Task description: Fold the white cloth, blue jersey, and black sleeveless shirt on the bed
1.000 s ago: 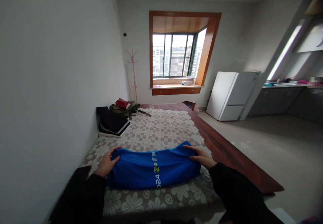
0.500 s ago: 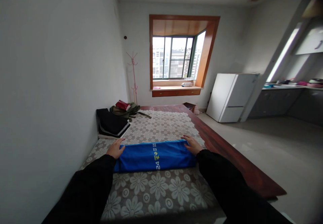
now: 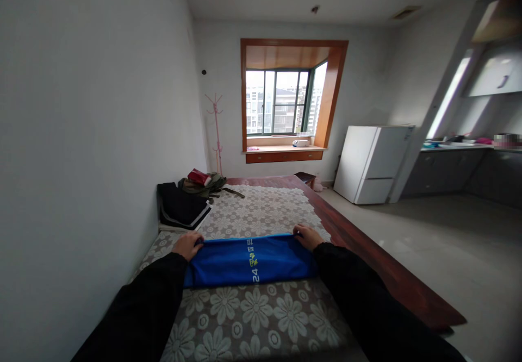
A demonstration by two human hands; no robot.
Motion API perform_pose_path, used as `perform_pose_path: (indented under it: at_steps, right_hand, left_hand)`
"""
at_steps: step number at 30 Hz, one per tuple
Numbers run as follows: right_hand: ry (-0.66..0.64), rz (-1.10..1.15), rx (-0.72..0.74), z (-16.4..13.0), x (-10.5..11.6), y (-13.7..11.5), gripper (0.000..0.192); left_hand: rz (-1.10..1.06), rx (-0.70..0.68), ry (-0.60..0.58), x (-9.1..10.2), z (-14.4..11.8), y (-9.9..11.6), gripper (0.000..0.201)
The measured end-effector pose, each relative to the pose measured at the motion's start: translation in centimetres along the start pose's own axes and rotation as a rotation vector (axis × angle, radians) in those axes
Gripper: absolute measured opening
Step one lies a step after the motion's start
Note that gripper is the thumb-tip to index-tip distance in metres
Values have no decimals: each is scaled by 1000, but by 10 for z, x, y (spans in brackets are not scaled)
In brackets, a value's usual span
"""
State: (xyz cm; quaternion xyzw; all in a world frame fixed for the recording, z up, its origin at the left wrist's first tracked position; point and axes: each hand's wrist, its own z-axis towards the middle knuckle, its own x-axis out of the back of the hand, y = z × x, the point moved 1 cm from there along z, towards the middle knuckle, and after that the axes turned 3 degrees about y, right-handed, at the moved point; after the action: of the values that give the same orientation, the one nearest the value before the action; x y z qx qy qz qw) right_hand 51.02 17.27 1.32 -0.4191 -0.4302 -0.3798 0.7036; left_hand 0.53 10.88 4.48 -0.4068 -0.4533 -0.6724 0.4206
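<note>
Your long wooden table (image 3: 367, 242) runs away from you along the wall, and most of its top is covered by a lace floral tablecloth (image 3: 261, 210). Beyond the table's far end and off to its right stands a white fridge (image 3: 373, 163). At the table's far left corner, against the wall, sits a stack of dark folded clothes (image 3: 179, 207), with an olive bag (image 3: 204, 183) just behind it.

On the near part of the table, lying crosswise on the cloth, is the folded blue garment (image 3: 248, 260), yellow and white print showing on its middle. Your left hand (image 3: 187, 244) rests on its left end with the fingers curled over the far corner, gripping the fabric. Your right hand (image 3: 308, 237) sits on its right end, fingers likewise pinched on the far corner there.
</note>
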Motion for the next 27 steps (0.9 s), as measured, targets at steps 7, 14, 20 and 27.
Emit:
perform_pose_path:
  at_steps: [7, 14, 20, 27]
  right_hand:
    - [170, 190, 92, -41, 34, -6, 19]
    - [-62, 386, 160, -130, 81, -23, 23]
    - [-215, 433, 122, -145, 124, -21, 26]
    - [133, 360, -5, 42, 181, -5, 19]
  left_hand:
    - [-46, -61, 122, 30, -40, 7, 32]
    - [-258, -36, 49, 56, -124, 19, 33]
    - [-251, -84, -86, 94, -137, 25, 31]
    - [67, -155, 185, 166, 49, 29, 27]
